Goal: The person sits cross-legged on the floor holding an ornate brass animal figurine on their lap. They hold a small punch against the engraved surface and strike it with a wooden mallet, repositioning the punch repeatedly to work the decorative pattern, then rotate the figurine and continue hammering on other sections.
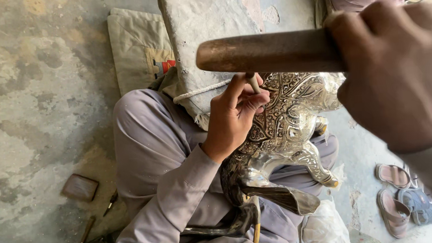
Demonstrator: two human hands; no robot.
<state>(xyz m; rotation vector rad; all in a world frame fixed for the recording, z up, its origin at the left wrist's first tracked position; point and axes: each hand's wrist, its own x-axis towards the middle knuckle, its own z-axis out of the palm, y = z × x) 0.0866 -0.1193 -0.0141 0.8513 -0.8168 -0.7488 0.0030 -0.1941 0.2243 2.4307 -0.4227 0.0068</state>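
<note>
Punch pinched in my left hand fingers against engraved silver animal figure on my lap, right hand fingers clamped round wooden mallet handle.

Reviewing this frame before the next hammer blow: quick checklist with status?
1. Left hand holds the punch on the engraved metal figure: ok.
2. Right hand has a full grip on the hammer: ok.
3. Hammer raised above the punch head: ok.
4. Figure rests steady on the lap: cannot tell.
5. Punch tip placement on the pattern: cannot tell, fingers hide it.
</note>
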